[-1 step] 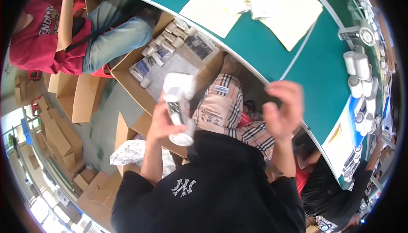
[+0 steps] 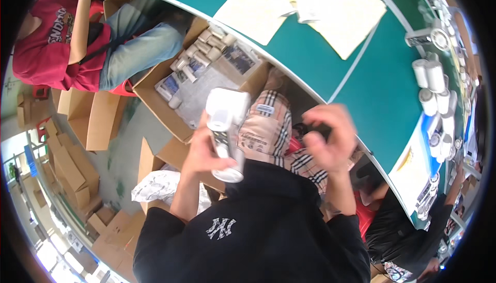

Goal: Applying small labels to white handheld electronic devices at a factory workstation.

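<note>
Head view: the left forearm [image 2: 183, 195] slants up and slightly inward, and the left grip [image 2: 200, 151] clasps the white device [image 2: 227, 108], thumb laid across its lower part, the other fingers mostly hidden behind it. The device is held tilted in front of the checked trousers [image 2: 264, 125], near the open box [image 2: 174, 123]. The right forearm [image 2: 338, 192] rises beside the table [image 2: 385, 87]; the right grip [image 2: 335, 136] is released, fingers bent leftward, thumb apart below them
</note>
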Demonstrator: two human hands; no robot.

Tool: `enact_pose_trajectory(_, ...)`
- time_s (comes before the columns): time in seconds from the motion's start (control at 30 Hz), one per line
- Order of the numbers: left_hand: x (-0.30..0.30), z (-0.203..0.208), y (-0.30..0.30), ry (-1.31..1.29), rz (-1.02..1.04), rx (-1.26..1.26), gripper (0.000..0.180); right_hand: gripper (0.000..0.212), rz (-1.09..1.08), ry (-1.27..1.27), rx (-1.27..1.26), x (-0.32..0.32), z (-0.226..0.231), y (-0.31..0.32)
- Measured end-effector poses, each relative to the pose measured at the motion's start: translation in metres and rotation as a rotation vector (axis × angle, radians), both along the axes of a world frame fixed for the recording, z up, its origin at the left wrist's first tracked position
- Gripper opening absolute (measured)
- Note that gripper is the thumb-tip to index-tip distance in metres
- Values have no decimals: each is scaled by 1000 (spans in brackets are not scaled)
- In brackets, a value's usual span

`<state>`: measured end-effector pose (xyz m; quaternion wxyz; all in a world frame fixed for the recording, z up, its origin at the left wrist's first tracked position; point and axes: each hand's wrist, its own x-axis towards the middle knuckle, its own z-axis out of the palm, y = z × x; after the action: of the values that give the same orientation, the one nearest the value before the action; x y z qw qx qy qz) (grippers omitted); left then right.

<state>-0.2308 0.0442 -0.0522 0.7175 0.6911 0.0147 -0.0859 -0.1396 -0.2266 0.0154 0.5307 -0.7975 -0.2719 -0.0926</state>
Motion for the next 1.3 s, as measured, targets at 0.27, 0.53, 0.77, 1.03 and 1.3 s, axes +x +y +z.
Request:
enact_pose_trajectory(0.27, 57, 84, -145, -330, -204, 240, 58, 66, -219, 431, 179, -63, 40, -42)
enact_pose_trajectory(0.53, 92, 112, -213, -484, -425, 380, 56, 56, -397, 362, 410, -43, 62, -108)
enact_pose_trajectory(0.77, 141, 92, -208, -513, -304, 337, 36, 47, -638, 187, 686, -37, 61, -160)
enact_pose_trajectory(1.03, 158, 81, -224, -534, -201, 364, 47, 41, -798, 128, 747, -26, -3, -155)
enact_pose_trajectory(1.3, 171, 69, -248, -578, -157, 429, 49, 39, -899, 143, -191, -38, 8, -154)
